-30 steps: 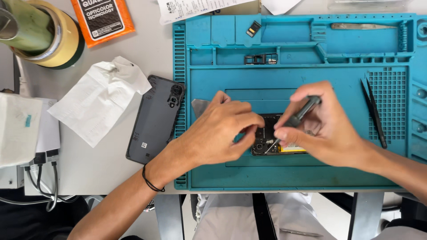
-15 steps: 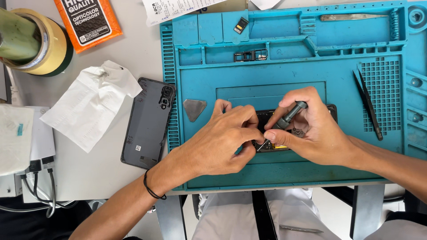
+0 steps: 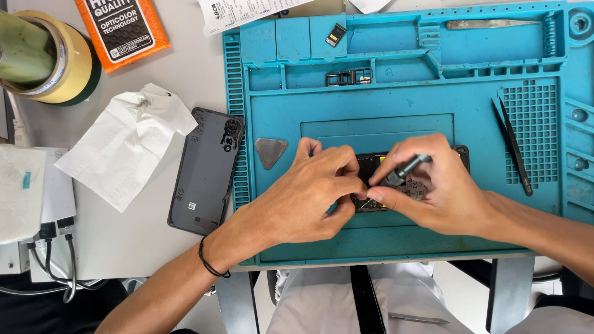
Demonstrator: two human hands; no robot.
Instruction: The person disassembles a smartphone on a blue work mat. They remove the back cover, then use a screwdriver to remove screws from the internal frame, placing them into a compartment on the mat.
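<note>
An opened black phone [image 3: 461, 154] lies on the blue repair mat [image 3: 402, 93], mostly covered by both hands. My right hand [image 3: 439, 192] grips a small dark screwdriver [image 3: 405, 170], its tip pointing down into the phone's exposed inside. My left hand [image 3: 315, 192] presses on the phone's left end, fingers curled beside the screwdriver tip. A black band circles my left wrist. What sits under the fingers is hidden.
A dark phone back cover [image 3: 207, 170] lies left of the mat beside a white tissue [image 3: 127, 145]. A grey triangular pick [image 3: 270, 150], black tweezers [image 3: 510, 142], a metal spudger [image 3: 489, 25] and small parts [image 3: 349, 77] rest on the mat. Tape roll [image 3: 59, 59] and orange packet [image 3: 124, 28] at far left.
The view has shifted slightly, so the mat sits a little more to the left. Both hands stay on the phone, with the screwdriver held at nearly the same spot.
</note>
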